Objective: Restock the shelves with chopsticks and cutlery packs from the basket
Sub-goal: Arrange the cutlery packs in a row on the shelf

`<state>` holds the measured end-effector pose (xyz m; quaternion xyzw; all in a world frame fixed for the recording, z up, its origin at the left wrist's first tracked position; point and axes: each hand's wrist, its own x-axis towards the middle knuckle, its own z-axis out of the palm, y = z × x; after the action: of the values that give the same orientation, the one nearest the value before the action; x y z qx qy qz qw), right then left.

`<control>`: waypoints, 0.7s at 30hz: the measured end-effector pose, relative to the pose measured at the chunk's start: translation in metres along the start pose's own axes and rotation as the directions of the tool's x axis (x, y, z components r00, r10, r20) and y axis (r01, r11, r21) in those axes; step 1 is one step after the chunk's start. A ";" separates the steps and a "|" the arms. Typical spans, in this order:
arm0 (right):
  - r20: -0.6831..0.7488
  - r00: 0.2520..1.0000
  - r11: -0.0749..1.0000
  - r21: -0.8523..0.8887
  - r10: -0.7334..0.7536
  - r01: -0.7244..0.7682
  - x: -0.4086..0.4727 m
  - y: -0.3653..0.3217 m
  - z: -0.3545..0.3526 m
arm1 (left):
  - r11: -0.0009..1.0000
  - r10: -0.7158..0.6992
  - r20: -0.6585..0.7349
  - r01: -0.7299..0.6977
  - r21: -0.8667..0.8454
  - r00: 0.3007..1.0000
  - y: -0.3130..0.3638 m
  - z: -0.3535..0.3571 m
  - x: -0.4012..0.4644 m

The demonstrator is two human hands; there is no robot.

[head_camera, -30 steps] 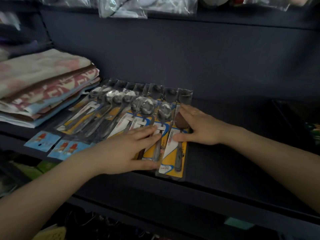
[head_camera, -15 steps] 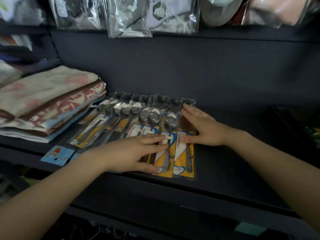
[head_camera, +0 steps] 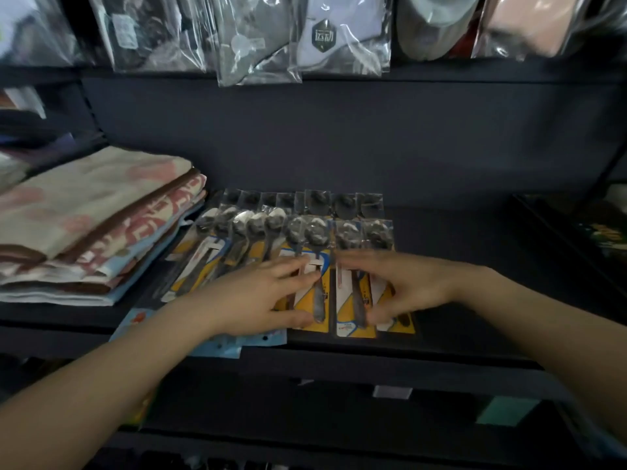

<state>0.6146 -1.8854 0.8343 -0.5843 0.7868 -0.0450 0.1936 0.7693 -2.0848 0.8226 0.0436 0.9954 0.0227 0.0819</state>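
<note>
I have both hands down on the row of spoon packs [head_camera: 353, 293] on the dark shelf [head_camera: 475, 266], and I judge the reason is tidying: squaring the packs so they overlap evenly and sit back from the front edge. My left hand [head_camera: 258, 296] lies with fingers spread fairly wide and flat across the packs at the middle of the row, holding them from sliding. My right hand [head_camera: 403, 286] is at about three o'clock from it, fingers loosely bent over the last two packs; it is motion-blurred, so I cannot tell whether it pinches one or only pushes it.

The packs are clear sleeves with yellow, white and blue cards, each showing a metal spoon, bowls pointing toward twelve o'clock. They fan leftward toward the folded towels [head_camera: 95, 215] at nine o'clock. The basket is not in view.
</note>
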 end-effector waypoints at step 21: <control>-0.192 0.965 0.932 -0.282 0.179 -0.229 0.113 0.033 -0.043 | 0.995 -0.091 -0.199 0.082 -0.057 0.976 -0.065 -0.033 0.110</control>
<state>0.5420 -1.9875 0.8352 -0.5164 0.8540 0.0486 0.0408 0.6504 -2.1410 0.8335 -0.0043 0.9987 0.0473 -0.0174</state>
